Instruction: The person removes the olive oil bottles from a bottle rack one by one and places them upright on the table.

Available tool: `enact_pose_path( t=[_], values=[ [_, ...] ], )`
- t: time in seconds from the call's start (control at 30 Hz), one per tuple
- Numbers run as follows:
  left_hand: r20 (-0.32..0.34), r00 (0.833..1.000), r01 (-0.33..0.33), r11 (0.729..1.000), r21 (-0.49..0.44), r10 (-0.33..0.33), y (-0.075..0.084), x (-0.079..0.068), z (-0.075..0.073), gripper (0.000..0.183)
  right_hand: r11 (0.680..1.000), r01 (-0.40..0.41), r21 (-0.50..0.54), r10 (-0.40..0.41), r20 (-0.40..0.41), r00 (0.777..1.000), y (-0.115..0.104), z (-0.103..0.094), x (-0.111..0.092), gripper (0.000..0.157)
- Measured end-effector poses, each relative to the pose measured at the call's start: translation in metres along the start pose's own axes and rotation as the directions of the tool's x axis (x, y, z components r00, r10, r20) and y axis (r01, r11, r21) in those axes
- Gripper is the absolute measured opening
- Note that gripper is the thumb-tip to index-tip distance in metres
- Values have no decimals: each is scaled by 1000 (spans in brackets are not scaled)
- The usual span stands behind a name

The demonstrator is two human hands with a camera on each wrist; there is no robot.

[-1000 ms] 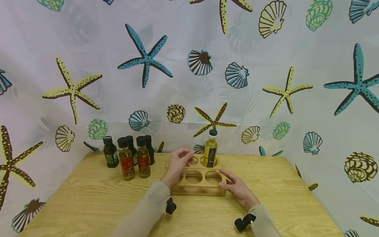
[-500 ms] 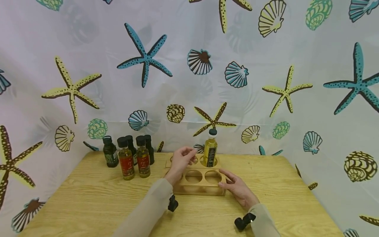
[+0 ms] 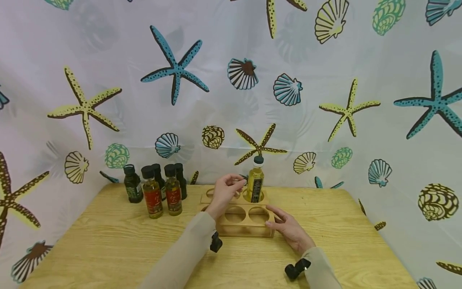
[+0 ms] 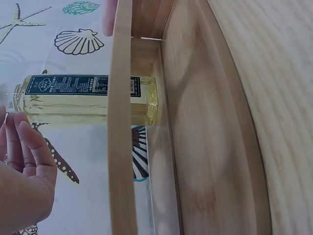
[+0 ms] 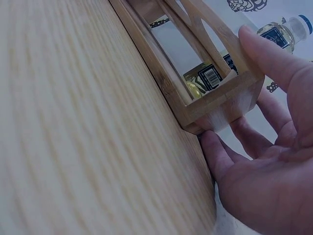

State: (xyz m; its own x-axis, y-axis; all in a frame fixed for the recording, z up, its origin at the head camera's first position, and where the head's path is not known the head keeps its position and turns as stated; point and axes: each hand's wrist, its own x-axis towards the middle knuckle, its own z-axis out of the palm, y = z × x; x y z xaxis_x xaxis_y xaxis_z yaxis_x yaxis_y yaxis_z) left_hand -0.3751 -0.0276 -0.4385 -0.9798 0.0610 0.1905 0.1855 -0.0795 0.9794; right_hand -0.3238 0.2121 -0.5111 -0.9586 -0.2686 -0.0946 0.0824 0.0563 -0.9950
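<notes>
A two-tier wooden bottle rack point(image 3: 249, 230) with round holes stands on the table. In the back row's right hole is an upright bottle of yellow oil point(image 3: 256, 182) with a dark label and dark cap. My left hand point(image 3: 224, 196) hovers over the rack, fingers loosely bent, fingertips close to the bottle's upper part. In the left wrist view those fingers point(image 4: 36, 147) lie beside the bottle neck; contact is unclear. My right hand point(image 3: 291, 233) holds the rack's right end. The right wrist view has its thumb point(image 5: 264, 54) on the upper edge and other fingers against the end panel.
Left of the rack stand two red-labelled bottles point(image 3: 153, 196) and several dark-capped dark bottles point(image 3: 133, 186). Behind the wooden table point(image 3: 119, 249) hangs a white curtain point(image 3: 216, 24) printed with starfish and shells.
My left hand has moved right across the rack, towards the oil bottle. My right hand keeps its place at the rack's end. The head view has shifted slightly.
</notes>
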Motion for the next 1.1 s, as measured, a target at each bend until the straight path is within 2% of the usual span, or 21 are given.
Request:
enact_pose_path(
  t=[0.13, 0.4, 0.63, 0.87, 1.1],
  values=[
    [3, 1000, -11, 1000, 29, 11, 1, 3, 5, 28, 1000, -4, -2, 4, 6, 1000, 1, -1, 1, 62],
    [-24, 997, -66, 993, 101, 68, 0, 8, 17, 29, 1000, -9, -3, 9, 1, 1000, 2, -1, 1, 60],
    [-49, 998, -31, 992, 121, 37, 0, 13, 27, 41, 1000, -16, 9, 16, 8, 1000, 1, -1, 1, 63],
    [-57, 998, 10, 993, 116, -3, 5, 17, 29, 42, 1000, -9, 6, 9, 11, 1000, -1, -2, 2, 62],
    [-15, 1000, -18, 987, 160, 20, 0, 18, 27, 47, 1000, -17, 5, 17, 24, 1000, 0, -1, 1, 62]
  ],
)
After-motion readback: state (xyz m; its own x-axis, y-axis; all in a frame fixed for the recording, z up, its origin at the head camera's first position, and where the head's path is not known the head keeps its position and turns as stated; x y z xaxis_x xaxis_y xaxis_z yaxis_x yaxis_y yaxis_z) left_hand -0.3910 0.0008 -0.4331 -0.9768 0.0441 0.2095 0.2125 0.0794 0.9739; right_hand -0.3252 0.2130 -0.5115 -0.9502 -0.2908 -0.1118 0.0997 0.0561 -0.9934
